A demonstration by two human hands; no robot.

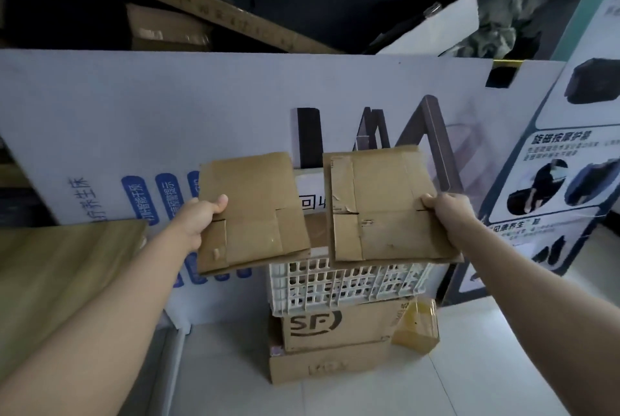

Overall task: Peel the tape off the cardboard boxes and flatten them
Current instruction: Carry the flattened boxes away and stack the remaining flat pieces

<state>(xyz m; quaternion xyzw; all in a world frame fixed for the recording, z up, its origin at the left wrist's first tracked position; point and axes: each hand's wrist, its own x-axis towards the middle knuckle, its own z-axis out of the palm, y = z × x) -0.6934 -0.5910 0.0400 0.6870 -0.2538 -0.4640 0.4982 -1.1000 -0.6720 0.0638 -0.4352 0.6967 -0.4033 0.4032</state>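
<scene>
Fingers [219,202] of left hand [201,217] and right hand [446,211] each clamp 1 flattened box [255,207] above an "SF" carton [342,325].

Place: storeroom or stockroom corner.
Backdrop: large white printed carton [167,113] standing on edge; long brown carton [201,3] slanted behind it.
Stack: white plastic crate [335,285] atop SF-marked shipping box [335,325].
Floor: pale tiles [469,365].

white crate [335,285] below, printed panel [167,120] behind
</scene>
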